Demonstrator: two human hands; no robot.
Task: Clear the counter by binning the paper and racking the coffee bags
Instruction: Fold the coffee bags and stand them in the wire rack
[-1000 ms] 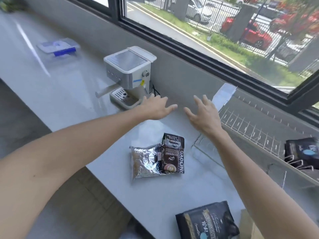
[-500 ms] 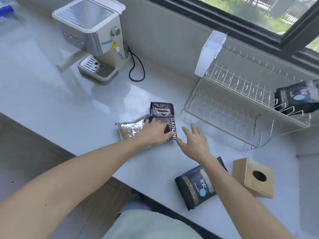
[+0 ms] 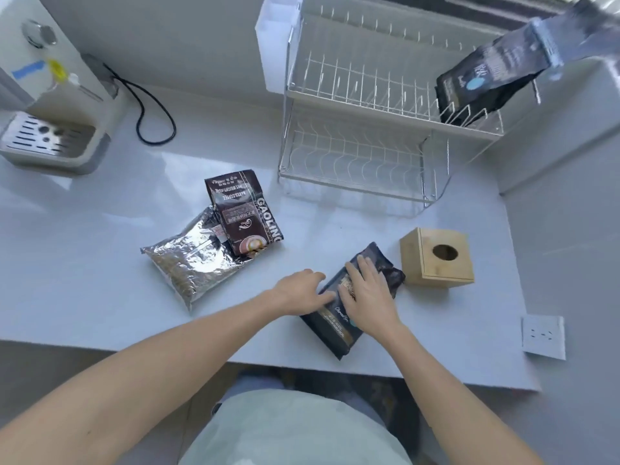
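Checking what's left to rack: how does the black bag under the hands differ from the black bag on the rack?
The black bag under the hands lies flat on the counter; the black bag on the rack leans in the top tier of the dish rack. The left hand and right hand rest on the first; nothing touches the second. Both look dark, each with a round blue mark.

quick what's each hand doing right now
Left hand: open, fingers at the dark bag's edge.
Right hand: open, flat on the bag.
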